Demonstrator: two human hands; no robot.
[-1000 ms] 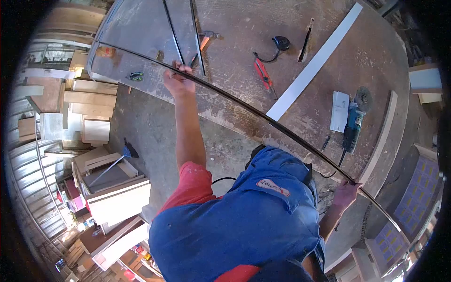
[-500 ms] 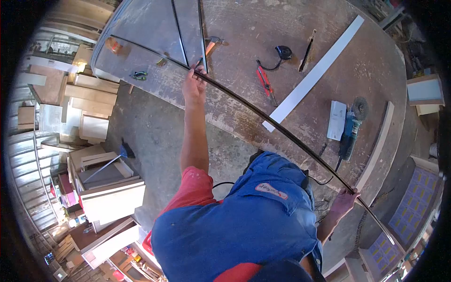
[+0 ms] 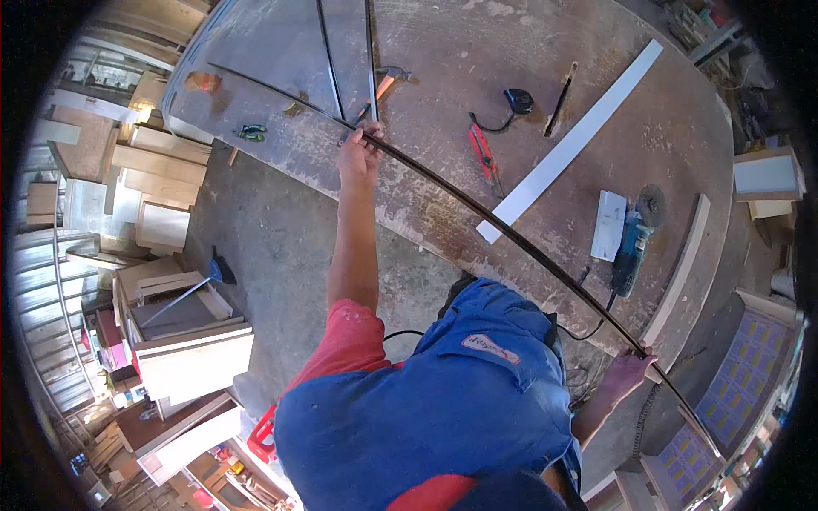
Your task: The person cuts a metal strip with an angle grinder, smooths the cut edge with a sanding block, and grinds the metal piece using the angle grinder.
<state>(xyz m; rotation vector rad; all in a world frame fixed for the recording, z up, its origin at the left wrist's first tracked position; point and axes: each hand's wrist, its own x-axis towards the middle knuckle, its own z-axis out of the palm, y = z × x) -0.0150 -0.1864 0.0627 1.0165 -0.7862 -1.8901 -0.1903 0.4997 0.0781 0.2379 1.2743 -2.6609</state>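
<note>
A long, thin black bar [image 3: 511, 234] runs diagonally over the worktable, from the upper left to beyond the table's lower right edge. My left hand [image 3: 360, 157] grips it near the table's front edge, fingers closed around it. Farther down the same bar, my right hand [image 3: 632, 370] is closed on it too. Just past my left hand lies a hammer [image 3: 388, 85] with an orange handle. Two more thin dark bars, a left one [image 3: 330, 64] and a right one [image 3: 371, 60], point away from me beside it.
On the worktable [image 3: 443, 51] lie green-handled pliers [image 3: 252, 133], a black tape measure [image 3: 517, 101], a red hand tool [image 3: 483, 153], a white strip [image 3: 571, 140], a white block [image 3: 608, 226], a blue angle grinder [image 3: 629, 260] and a wooden strip [image 3: 682, 268]. Cabinets [image 3: 196, 358] stand at left.
The view has shifted slightly. Both hands keep their hold on the black bar, which lies at nearly the same slant over the table.
</note>
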